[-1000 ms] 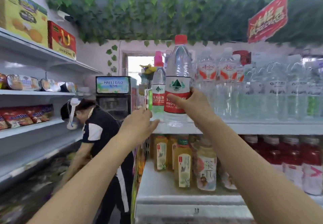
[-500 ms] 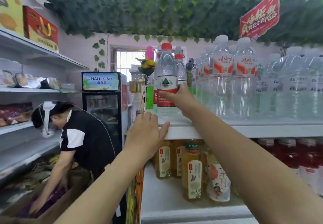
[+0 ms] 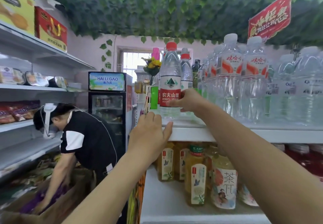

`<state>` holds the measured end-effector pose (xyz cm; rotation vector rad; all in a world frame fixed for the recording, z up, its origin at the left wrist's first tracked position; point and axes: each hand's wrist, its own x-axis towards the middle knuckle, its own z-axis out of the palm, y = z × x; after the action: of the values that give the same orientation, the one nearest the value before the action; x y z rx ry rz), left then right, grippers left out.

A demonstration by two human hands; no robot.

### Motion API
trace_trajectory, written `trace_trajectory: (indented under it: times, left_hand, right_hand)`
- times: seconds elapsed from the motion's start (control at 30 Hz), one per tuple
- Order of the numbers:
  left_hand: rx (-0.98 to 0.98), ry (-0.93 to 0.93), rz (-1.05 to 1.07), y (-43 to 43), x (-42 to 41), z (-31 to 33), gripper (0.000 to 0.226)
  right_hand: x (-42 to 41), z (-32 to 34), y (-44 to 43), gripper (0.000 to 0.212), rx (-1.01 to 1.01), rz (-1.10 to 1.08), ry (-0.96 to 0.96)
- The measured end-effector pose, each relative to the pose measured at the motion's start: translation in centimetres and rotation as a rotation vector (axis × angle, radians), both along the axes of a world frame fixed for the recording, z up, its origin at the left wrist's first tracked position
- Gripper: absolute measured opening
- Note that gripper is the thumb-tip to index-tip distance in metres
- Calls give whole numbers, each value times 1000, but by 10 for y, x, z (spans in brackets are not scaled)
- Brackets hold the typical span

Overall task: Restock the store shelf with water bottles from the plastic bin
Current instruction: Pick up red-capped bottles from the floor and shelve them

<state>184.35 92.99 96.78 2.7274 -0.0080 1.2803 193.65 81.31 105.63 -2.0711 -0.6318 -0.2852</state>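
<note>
- Head view shows the right hand (image 3: 187, 102) wrapped round the red label of a water bottle (image 3: 170, 84) with a red cap. The thumb is on the near side and the fingers go round the far side.
- This bottle stands straight up at the left end of the top shelf (image 3: 262, 135). Its bottom is on the shelf or just above it; I cannot tell which.
- The left hand (image 3: 149, 135) holds nothing — its fingers lie flat and loose on the front edge of the shelf, just below the bottle.
- Another red-cap bottle (image 3: 186, 71) stands just behind on the right, and tall white-cap bottles (image 3: 229, 77) stand close by on the right.
- The job now looks like setting this bottle in its spot. I think it is best to put the bottom down flat first, then slide it slowly to the far side until it sits beside the other red-cap one.
- The bottle is tall and thin, so it could tip. Let go only when it stands by itself.
- Take care on both sides — the white-cap bottles are easy to bump, and the shelf ends on the left, so a push that way could knock it off.
- Turn the label to the near side so people can read it.
- The plastic bin is not in view.
</note>
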Motion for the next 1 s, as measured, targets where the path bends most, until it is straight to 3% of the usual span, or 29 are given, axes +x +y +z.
trace_trajectory:
  times: [0.13,0.3,0.53,0.87,1.0]
  left_hand:
    - [-11,7,-4,-1,-2,0,46]
    - [-10,19,2,0,-2,2,46]
    - [14,43,17,0,-2,3,45]
    - [9,43,17,2,1,1,43]
    - [-2,76,8,1,0,2,44]
  right_hand:
    - [4,-1,6,37,23,-27,12]
    - [12,-6,12,15,77,-3,3]
    - [17,-9,14,30,55,-6,-49]
    - [15,-13,17,33,32,-20,-42]
    - [7,-15,10,36,-136,-99,-72]
